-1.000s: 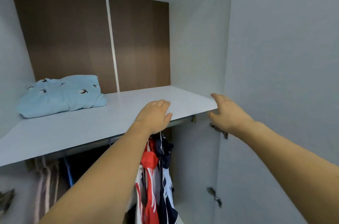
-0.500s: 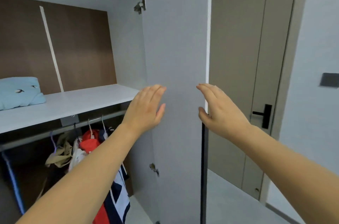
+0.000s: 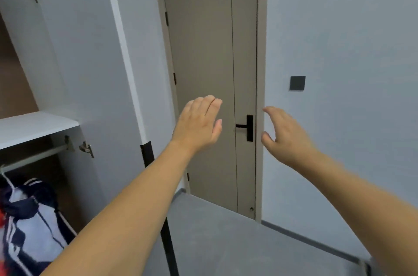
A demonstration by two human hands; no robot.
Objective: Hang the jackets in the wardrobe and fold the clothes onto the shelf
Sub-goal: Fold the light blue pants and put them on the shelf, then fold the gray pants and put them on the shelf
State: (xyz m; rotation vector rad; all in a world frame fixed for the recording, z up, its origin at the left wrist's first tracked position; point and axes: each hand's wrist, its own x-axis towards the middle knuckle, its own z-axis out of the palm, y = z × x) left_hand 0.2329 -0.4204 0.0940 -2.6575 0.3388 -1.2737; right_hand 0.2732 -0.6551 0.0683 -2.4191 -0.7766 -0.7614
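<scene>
— Any brand, label or writing you could read?

— None that was legible. The dark wall switch point(image 3: 297, 83) on the right and the black door handle point(image 3: 247, 127) were plain.

— What did the wardrobe point(image 3: 74, 54) hold?

— At the left edge, its white shelf point(image 3: 34, 125) showed only a bare corner. Under it ran the rail point(image 3: 34, 157), and a navy-and-white jacket point(image 3: 31, 223) hung there on a hanger, low and far left, with a bit of red fabric beside it. The wardrobe door point(image 3: 95, 72) stood open.

— And the hands?

— Both were raised in the air before the closed taupe room door point(image 3: 210, 85). The left hand point(image 3: 199, 125) had its fingers straight and together, gripping nothing. The right hand point(image 3: 285, 133) had fingers loosely curved, thumb apart, also empty. Neither touched the jacket, which hung well apart from them.
</scene>
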